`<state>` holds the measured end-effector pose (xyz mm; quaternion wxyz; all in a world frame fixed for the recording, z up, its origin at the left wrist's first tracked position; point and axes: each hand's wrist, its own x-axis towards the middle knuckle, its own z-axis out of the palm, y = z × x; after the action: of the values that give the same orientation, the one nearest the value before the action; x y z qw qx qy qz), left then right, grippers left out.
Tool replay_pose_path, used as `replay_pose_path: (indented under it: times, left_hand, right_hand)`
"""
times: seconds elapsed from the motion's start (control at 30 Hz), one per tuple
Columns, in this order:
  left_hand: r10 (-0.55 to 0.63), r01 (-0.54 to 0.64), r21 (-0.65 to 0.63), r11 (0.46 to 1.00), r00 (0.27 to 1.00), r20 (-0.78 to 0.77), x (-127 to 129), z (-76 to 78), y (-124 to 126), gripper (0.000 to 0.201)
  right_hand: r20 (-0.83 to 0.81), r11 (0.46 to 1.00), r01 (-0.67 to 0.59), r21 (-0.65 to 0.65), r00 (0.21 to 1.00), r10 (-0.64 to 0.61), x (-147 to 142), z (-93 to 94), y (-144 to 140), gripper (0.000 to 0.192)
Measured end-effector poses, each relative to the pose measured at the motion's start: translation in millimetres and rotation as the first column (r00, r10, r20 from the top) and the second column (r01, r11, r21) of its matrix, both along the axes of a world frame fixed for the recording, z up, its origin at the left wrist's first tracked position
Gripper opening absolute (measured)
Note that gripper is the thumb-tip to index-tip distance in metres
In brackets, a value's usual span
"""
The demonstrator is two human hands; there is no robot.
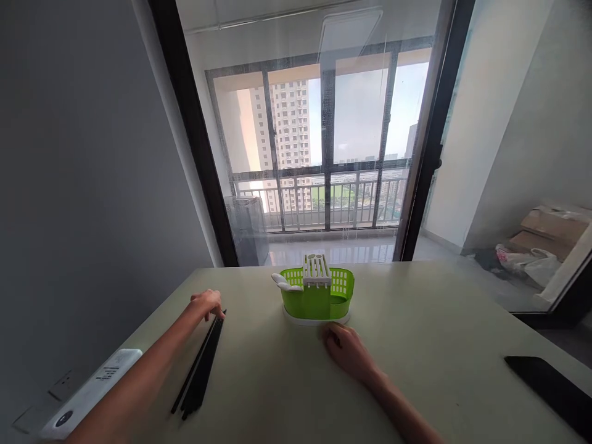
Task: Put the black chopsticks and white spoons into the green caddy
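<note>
My left hand (207, 303) reaches over the far end of a bundle of black chopsticks (203, 367) lying on the table. Its thumb and forefinger point down, apart, at the thin tips; whether they touch them is hard to see. One chopstick lies slightly apart along the bundle's left side. My right hand (346, 350) rests on the tabletop with fingers loosely curled and nothing visible in them. Just beyond its fingertips stands a green plastic utensil basket (315, 302) with a white base, a white slotted piece over its middle and a white leaf-shaped part at its left.
The pale table (259, 382) ends at a glass door. A white power strip (95, 394) lies along its left edge, beside my left forearm. At the right edge is a flat black object (550, 391). Cardboard boxes (550, 231) and bags sit on the floor beyond.
</note>
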<state>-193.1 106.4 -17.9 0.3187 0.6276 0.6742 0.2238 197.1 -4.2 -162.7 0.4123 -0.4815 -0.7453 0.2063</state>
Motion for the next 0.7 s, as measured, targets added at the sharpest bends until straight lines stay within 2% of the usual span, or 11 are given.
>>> replay_pose_path:
  times: [0.13, 0.23, 0.3, 0.37, 0.43, 0.53, 0.6, 0.7]
  left_hand:
    - [-0.001, 0.014, 0.19, 0.982, 0.998, -0.07, 32.9, 13.0, 4.4, 0.04]
    - [-0.111, 0.128, 0.322, 0.938, 0.991, -0.069, 68.9, 26.4, -0.4, 0.043]
    - [-0.243, 0.263, 0.403, 0.877, 0.965, -0.1, 93.7, 35.2, -8.1, 0.048]
    - [-0.375, 0.432, 0.463, 0.774, 0.902, -0.214, 115.4, 41.8, -16.6, 0.051]
    - [-0.434, 0.564, 0.47, 0.679, 0.824, -0.363, 131.9, 45.1, -22.8, 0.055]
    - [-0.408, 0.676, 0.444, 0.587, 0.722, -0.559, 147.5, 44.6, -24.9, 0.061]
    - [-0.38, 0.718, 0.423, 0.554, 0.669, -0.638, 154.1, 42.4, -22.8, 0.06]
    - [-0.382, 0.761, 0.35, 0.546, 0.598, -0.705, 161.1, 38.8, -17.7, 0.051]
  right_hand:
    - [-0.001, 1.0, -0.001, 0.003, 1.0, 0.001, -0.2, -1.1, 0.8, 0.025]
    - [-0.001, 1.0, -0.002, 0.002, 1.0, 0.002, -0.2, -1.1, 0.8, 0.024]
    - [0.0, 1.0, 0.0, 0.0, 1.0, 0.0, 0.0, -0.7, 0.5, 0.025]
    - [0.003, 1.0, -0.002, -0.001, 1.0, 0.002, 0.3, 0.3, 0.0, 0.025]
    - [0.006, 1.0, -0.004, 0.001, 1.0, 0.004, 0.6, 1.5, -0.4, 0.026]
    - [0.007, 1.0, -0.01, 0.009, 1.0, 0.01, 0.7, 3.5, -1.0, 0.027]
    - [0.011, 1.0, -0.014, 0.016, 1.0, 0.014, 0.5, 4.5, -1.2, 0.027]
    - [0.022, 0.999, -0.016, 0.03, 1.0, 0.016, -0.1, 4.7, -0.9, 0.026]
